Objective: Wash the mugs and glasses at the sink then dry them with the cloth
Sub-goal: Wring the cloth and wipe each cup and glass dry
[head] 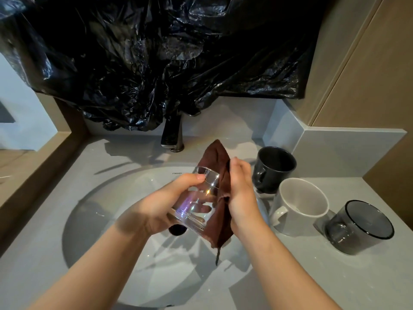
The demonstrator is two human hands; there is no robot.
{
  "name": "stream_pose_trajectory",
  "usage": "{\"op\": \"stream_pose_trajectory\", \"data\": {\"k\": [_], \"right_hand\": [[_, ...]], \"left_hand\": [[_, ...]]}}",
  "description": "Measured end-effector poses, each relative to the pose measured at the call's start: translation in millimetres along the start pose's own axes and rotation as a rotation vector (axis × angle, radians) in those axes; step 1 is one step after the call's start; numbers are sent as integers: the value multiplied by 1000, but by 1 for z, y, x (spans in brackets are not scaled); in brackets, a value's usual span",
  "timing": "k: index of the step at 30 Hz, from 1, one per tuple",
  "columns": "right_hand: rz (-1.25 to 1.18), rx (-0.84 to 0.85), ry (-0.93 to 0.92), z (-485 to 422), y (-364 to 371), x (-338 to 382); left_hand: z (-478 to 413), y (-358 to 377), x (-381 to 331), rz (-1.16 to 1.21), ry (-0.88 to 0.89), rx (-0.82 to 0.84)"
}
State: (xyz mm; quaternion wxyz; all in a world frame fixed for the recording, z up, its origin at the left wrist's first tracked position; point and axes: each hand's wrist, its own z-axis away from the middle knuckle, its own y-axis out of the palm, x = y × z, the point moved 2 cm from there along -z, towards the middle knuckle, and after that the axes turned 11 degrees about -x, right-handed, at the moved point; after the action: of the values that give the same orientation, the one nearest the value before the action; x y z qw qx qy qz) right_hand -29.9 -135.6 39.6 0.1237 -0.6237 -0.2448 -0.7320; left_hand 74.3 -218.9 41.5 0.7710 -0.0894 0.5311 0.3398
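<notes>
Over the white sink basin (93, 211), my left hand (161, 204) grips a clear drinking glass (196, 204), tilted with its mouth pointing away from me. My right hand (241, 191) holds a brown cloth (220, 222) against the right side of the glass. The cloth hangs down past the glass base, a loose thread dangling. On the counter to the right stand a black mug (274, 168), a white mug (299, 204) and a smoky grey glass (359, 227).
A dark faucet (172, 135) rises behind the basin, partly under crumpled black plastic sheeting (156, 59) that covers the wall. The grey counter (335, 276) extends right; a wooden ledge (33, 157) borders the left. No water runs from the faucet.
</notes>
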Motion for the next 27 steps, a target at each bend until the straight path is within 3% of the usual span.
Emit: {"op": "stream_pose_trajectory", "data": {"k": [3,7,10,13,15,18,22,27], "right_hand": [[163,45,-183,11,-2,7],[186,486,-134,23,-16,15],[357,652,-119,21,-22,23],[386,568,-130,18,-21,26],[302,529,-108,17,-21,26],[228,409,-103,17,-21,23],[400,239,-231,19,-16,18],[340,74,-219,19,-14,21]], "left_hand": [[-3,-4,-5,34,-3,68],[4,-7,-11,103,11,225],[1,-12,-10,55,0,49],[5,-8,-17,59,-150,228],[0,-15,-18,73,-154,225],[-5,-22,-14,175,-52,85],[7,-8,-2,185,126,-174],[7,-4,0,144,114,-294]]}}
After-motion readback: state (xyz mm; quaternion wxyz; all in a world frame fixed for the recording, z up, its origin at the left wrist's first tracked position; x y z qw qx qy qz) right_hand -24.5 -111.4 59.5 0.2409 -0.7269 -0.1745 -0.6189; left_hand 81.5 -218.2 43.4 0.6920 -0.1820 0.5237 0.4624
